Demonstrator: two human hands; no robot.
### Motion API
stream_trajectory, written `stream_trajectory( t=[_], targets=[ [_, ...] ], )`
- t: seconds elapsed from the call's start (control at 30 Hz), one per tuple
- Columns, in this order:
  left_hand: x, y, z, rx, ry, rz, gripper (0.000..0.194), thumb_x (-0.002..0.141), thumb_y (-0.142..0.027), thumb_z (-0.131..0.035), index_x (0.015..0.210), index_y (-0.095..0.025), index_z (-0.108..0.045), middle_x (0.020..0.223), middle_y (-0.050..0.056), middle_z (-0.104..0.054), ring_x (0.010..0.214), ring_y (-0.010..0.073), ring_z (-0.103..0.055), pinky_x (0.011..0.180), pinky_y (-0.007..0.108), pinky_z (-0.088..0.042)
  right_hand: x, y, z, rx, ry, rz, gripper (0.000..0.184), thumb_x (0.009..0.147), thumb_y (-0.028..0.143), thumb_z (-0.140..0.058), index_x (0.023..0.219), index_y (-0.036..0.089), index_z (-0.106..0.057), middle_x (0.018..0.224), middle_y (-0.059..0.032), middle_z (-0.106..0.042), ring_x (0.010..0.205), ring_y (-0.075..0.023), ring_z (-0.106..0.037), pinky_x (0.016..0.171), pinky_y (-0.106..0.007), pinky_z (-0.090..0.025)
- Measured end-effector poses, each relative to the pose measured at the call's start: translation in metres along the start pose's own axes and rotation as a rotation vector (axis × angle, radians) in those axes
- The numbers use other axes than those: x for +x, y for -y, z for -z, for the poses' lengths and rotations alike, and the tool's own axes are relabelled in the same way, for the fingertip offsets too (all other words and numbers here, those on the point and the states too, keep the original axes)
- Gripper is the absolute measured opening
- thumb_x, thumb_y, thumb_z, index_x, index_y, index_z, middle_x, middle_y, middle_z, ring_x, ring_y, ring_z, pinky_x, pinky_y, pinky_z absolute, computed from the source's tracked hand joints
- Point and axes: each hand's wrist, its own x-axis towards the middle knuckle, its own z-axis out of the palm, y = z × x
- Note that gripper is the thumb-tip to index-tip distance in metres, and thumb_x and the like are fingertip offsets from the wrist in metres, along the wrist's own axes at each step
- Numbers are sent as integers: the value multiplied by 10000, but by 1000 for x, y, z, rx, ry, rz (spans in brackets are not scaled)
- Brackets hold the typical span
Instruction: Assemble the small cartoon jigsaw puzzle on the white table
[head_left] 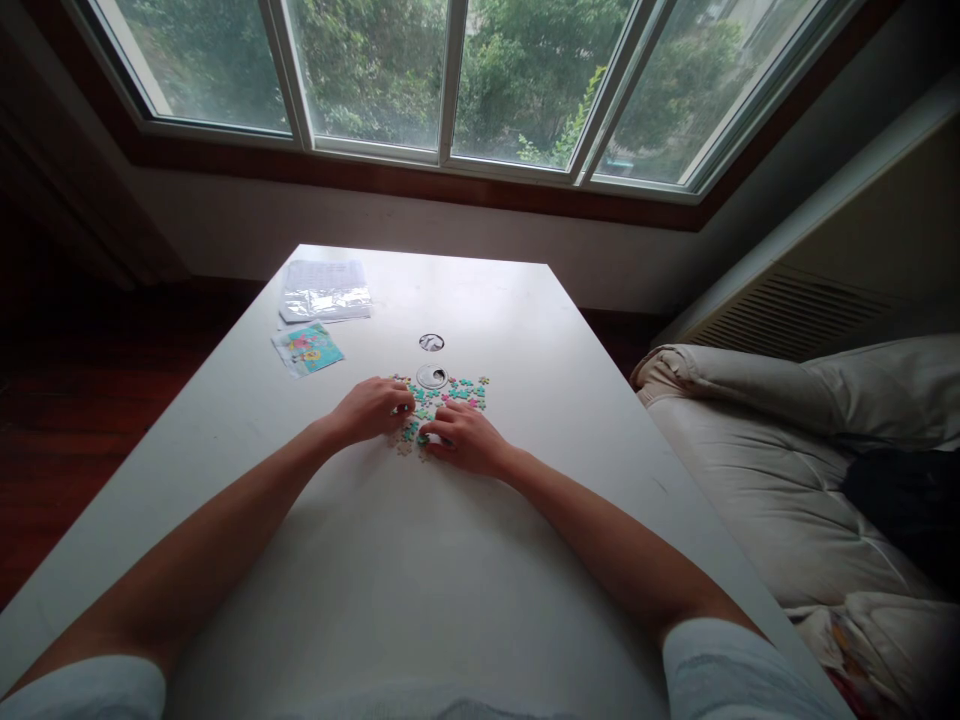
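Small jigsaw puzzle pieces [466, 392], mostly teal with some pink and pale ones, lie loosely spread on the white table. At the left edge of the spread, my left hand [371, 410] has its fingers curled together around a piece that is mostly hidden. My right hand [469, 440] rests at the near right side of the pieces, its thumb and fingers closed on a teal puzzle piece [424, 437]. Both hands are low against the tabletop, a short gap apart. A picture card [308, 348] in teal, pink and yellow lies to the left.
The white table [420, 580] narrows toward the window [450, 90]. A clear plastic packet with paper [326, 290] lies at its far left. Two round table fittings [431, 342] sit just beyond the pieces. A cushioned beige sofa [750, 470] stands along the right side.
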Motion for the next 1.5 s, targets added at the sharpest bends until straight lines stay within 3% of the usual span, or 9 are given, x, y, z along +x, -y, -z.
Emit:
stream_trajectory(
  t=[0.17,0.3,0.43,0.67,0.9,1.1,1.27,1.5],
  targets=[
    [-3,-2,10,-40,83,-64,106,866,-234,-629,879,-252,-733,885,13,-692,792,166,-618,688,270,-380,1,1,-1,6,-13,-29,167,972,357,-632,1072,253,-716,899,-52,-639,915,-212,-552,894,-350,-418],
    [-3,-3,12,-39,87,-69,100,860,-222,-624,848,-241,-721,868,20,-678,794,171,-612,692,270,-378,2,1,-1,-16,-37,-27,150,999,322,-591,1007,249,-722,879,-51,-632,915,-210,-547,888,-349,-404],
    [-3,-4,11,-84,89,-69,85,859,-222,-620,824,-222,-698,870,20,-677,797,166,-614,693,263,-387,2,2,-2,-19,-54,-27,178,979,369,-623,1069,245,-713,911,-58,-640,934,-224,-538,874,-355,-396],
    [-2,-3,10,-118,66,-35,90,839,-188,-594,856,-221,-675,886,9,-685,802,157,-614,695,252,-399,3,5,-2,-40,-12,-45,154,955,367,-656,1019,242,-720,919,-52,-642,915,-214,-521,821,-333,-377],
    [-3,-8,11,-64,110,-9,205,771,-99,-535,861,-233,-660,918,12,-691,791,164,-613,651,257,-371,3,5,-1,-110,-15,-22,188,980,396,-623,973,228,-705,920,-66,-650,967,-234,-526,890,-363,-369],
    [-4,-15,17,-44,144,-47,62,819,-210,-605,825,-229,-663,862,17,-682,762,170,-609,657,267,-371,2,3,-1,-133,-38,-16,197,977,399,-623,949,218,-696,923,-69,-657,966,-236,-532,891,-368,-362],
    [-6,-20,13,24,156,-29,121,841,-321,-643,771,-223,-650,821,29,-678,726,183,-602,655,282,-362,-1,-6,4,-87,-66,-51,177,943,393,-665,952,219,-696,939,-71,-670,994,-248,-553,886,-371,-360],
    [-7,-22,4,65,124,3,29,796,-250,-641,785,-226,-628,835,33,-691,740,198,-615,627,292,-346,-3,-13,16,9,42,71,66,901,299,-679,904,234,-673,909,-45,-671,951,-226,-563,901,-360,-364]
  ],
)
